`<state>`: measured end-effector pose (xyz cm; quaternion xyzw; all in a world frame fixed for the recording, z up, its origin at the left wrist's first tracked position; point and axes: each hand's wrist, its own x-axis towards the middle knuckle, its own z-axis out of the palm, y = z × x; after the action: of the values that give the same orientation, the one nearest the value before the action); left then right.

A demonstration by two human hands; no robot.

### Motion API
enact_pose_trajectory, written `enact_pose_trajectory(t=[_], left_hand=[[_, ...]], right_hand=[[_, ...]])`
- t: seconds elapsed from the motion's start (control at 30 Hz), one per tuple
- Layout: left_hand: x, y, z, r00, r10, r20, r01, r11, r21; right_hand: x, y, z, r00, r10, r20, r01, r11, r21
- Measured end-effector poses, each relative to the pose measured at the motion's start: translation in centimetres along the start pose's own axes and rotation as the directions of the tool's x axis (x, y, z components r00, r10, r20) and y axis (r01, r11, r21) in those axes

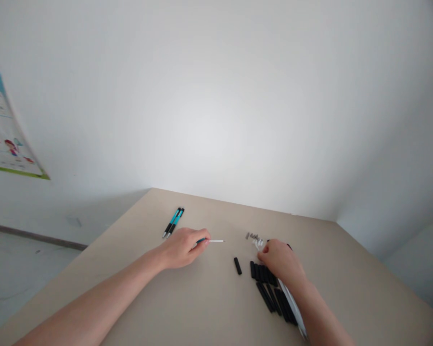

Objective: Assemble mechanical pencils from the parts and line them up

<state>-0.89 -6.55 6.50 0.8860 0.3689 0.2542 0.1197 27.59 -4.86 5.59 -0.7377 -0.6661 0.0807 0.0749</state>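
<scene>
Your left hand is holding a teal barrel between thumb and fingers, with most of it hiding inside your grasp, above the left-middle of the desk. Out of that barrel a slim white refill is sticking, lying nearly level and pointing right, its far end narrowing to a small darker tip. Your right hand is bending down over the right side of the desk, its thumb and fingertips sitting close together at a little group of white parts; whether they are pinching one, you cannot tell from this angle. Just beyond those, small grey parts are lying in a loose line, too tiny to make out clearly. Below your right hand, short black grips are lying side by side in a row, and one loose grip is resting apart, to the left of them. Nearer you, longer black tubes are lying slanted next to each other, and a bundle of white refills is running along their right side, your forearm partly covering it. Farther back on the left, two teal-and-black pens are lying close together, their tips pointing toward you. All of this is resting on the plain beige desk, which is standing against a white wall; a cartoon poster is hanging at the far left, above a pale floor with a dark skirting.
</scene>
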Motion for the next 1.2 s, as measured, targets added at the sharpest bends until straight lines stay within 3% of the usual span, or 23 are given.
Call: enact_pose_trajectory(t=[0.07, 0.13, 0.2, 0.3, 0.73, 1.0, 1.2], left_hand=[[0.0, 0.1, -0.1, 1.0, 0.001, 0.013, -0.001, 1.0, 0.006], [0.0, 0.1, -0.1, 1.0, 0.005, 0.024, -0.005, 1.0, 0.018], [0.0, 0.2, -0.1, 0.999, 0.014, 0.03, -0.015, 0.999, 0.033], [0.0, 0.2, 0.0, 0.999, 0.026, 0.048, -0.029, 0.998, 0.051], [0.0, 0.1, 0.2, 0.994, 0.029, 0.104, -0.04, 0.994, 0.101], [-0.1, 0.2, 0.5, 0.993, 0.04, 0.113, -0.054, 0.992, 0.118], [0.0, 0.4, 0.6, 0.987, 0.072, 0.146, -0.081, 0.995, 0.053]], right_hand=[[-0.3, -0.6, -0.5, 0.999, -0.041, -0.01, 0.042, 0.999, 0.02], [-0.8, -1.4, -0.9, 0.983, -0.179, -0.047, 0.183, 0.979, 0.091], [-1.4, -2.2, -1.1, 0.911, -0.388, -0.137, 0.41, 0.89, 0.199], [-2.2, -3.0, -0.8, 0.818, -0.532, -0.221, 0.575, 0.775, 0.262], [-3.3, -4.0, -0.6, 0.698, -0.663, -0.27, 0.713, 0.612, 0.341], [-3.7, -4.8, -0.1, 0.673, -0.679, -0.293, 0.735, 0.57, 0.367], [-4.3, -5.9, 0.7, 0.689, -0.662, -0.295, 0.715, 0.554, 0.426]])
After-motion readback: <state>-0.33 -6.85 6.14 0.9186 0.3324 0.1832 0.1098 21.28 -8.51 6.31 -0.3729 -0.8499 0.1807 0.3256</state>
